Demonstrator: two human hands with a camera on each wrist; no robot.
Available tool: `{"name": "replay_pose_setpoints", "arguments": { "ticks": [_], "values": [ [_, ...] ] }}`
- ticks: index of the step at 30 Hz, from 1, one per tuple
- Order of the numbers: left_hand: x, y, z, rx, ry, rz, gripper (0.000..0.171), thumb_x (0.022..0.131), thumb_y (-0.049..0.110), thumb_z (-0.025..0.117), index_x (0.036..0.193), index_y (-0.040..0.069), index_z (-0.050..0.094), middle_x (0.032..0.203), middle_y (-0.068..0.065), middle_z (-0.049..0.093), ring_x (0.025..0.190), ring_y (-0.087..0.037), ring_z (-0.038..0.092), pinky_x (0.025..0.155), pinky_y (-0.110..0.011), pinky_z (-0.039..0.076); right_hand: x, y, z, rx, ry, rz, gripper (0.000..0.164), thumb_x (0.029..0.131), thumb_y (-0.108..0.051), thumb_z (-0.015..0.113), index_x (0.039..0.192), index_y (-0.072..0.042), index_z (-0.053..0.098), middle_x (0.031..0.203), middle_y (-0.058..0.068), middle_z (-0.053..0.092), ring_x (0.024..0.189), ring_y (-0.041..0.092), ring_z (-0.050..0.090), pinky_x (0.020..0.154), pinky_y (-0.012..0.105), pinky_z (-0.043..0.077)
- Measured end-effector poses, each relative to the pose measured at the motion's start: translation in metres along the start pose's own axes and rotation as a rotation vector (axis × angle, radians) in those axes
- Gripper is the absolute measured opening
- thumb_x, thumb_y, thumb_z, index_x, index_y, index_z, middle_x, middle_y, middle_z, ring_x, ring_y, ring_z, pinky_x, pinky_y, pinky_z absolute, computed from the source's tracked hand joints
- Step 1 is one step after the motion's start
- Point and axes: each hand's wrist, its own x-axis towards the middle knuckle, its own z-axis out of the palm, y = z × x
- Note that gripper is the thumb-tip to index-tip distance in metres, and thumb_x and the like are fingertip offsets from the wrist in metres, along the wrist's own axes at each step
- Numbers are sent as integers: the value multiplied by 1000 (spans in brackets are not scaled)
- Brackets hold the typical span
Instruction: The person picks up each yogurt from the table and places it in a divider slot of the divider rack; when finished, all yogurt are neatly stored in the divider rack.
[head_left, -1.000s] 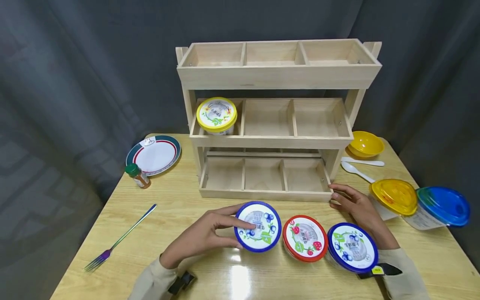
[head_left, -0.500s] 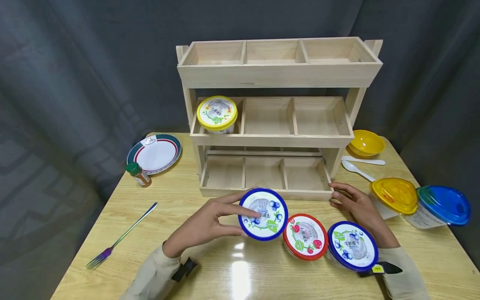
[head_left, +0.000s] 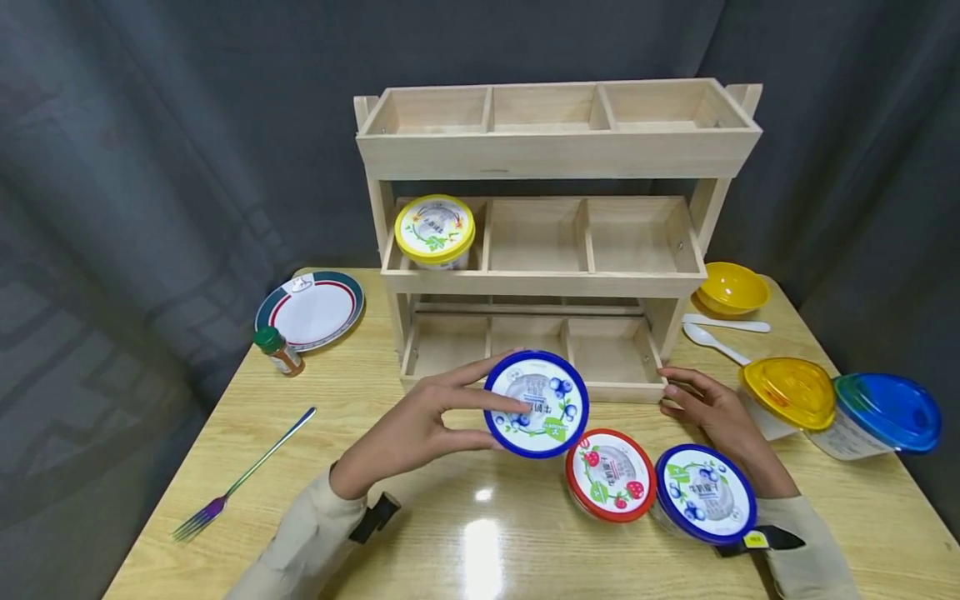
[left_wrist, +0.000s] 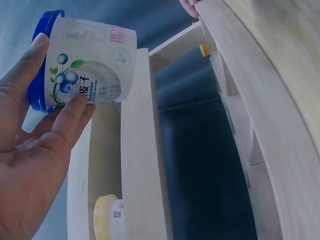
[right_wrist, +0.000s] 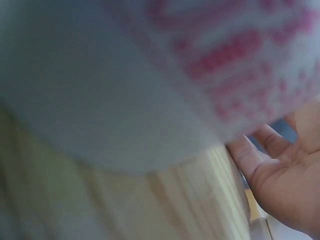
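My left hand (head_left: 416,425) grips a round tub with a blue lid (head_left: 536,404) and blueberry pictures, raised off the table in front of the bottom tray of the wooden shelf (head_left: 558,158). In the left wrist view the thumb and fingers wrap the white side of that tub (left_wrist: 95,60). At the bottom tray's right front corner, my right hand (head_left: 716,421) rests with fingertips touching the wood and fingers loosely bent. A red-lidded tub (head_left: 611,475) and a second blue-lidded tub (head_left: 707,493) stand side by side on the table; a blurred white tub wall (right_wrist: 125,90) fills much of the right wrist view.
A yellow-lidded tub (head_left: 434,229) sits in the middle tray's left compartment. Left are a plate (head_left: 313,312), a spice jar (head_left: 279,352) and a fork (head_left: 243,475). Right are a yellow bowl (head_left: 733,287), white cutlery (head_left: 712,340) and containers with yellow (head_left: 787,392) and blue lids (head_left: 888,410).
My left hand has lifted the blue-lidded tub up and to the right, toward the bottom tray. The right hand has stayed at the tray's corner.
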Motion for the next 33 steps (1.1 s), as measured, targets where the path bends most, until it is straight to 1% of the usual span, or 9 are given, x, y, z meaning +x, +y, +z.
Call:
{"name": "replay_pose_setpoints", "arguments": {
  "ticks": [7,13,15,17,18,22,24,26,33],
  "values": [
    [14,2,-6,35,5,108,45,90,6,89,132,16,79,172,-9,40,155,-29,43,115,-42,50,-2,-1,1,12,6,-2,44,112,-24,64,154,-10,60,138,-18,51,106,1,70,90,22,60],
    [25,5,-12,31,28,164,46,88,3,89,132,11,79,172,-13,40,155,-31,43,114,-40,51,-2,-1,1,40,4,1,43,111,-22,65,152,-11,62,135,-20,54,106,1,70,90,22,60],
    [28,7,-14,17,36,171,45,88,1,89,132,10,79,172,-14,39,155,-32,43,114,-40,51,-2,-1,0,41,4,1,43,111,-22,65,153,-10,61,135,-20,54,106,1,70,90,22,60],
    [32,9,-15,7,44,180,45,88,0,89,131,8,79,173,-14,38,155,-32,43,113,-40,52,-2,-1,0,35,1,6,45,111,-23,64,154,-10,60,141,-14,54,107,2,70,92,23,60],
    [33,10,-16,5,49,185,45,88,0,89,131,8,79,173,-14,38,155,-32,43,112,-39,52,-1,-1,0,34,0,7,45,112,-24,64,154,-10,60,141,-13,53,107,2,70,92,23,60],
    [37,13,-18,10,64,199,44,88,-1,89,131,8,79,174,-13,37,154,-31,44,112,-39,52,-1,-1,0,43,-3,4,45,112,-23,64,154,-10,59,141,-13,54,107,3,70,92,23,60],
    [40,13,-18,16,73,211,44,88,0,89,130,8,79,173,-13,38,154,-30,45,113,-40,51,-1,0,-1,49,-3,-1,44,112,-22,64,154,-10,60,136,-19,56,106,4,71,91,23,60],
    [42,14,-19,10,83,223,44,88,-1,89,130,7,79,173,-13,38,154,-30,45,114,-40,51,-1,0,0,46,-1,0,45,112,-22,64,154,-8,59,135,-19,56,106,4,71,91,23,60],
    [51,17,-20,7,132,272,44,86,-3,90,128,4,79,171,-17,41,153,-30,46,118,-43,47,-1,1,0,14,-2,13,46,112,-25,64,155,-10,58,139,-15,53,107,3,71,93,23,59]
  ]
}}
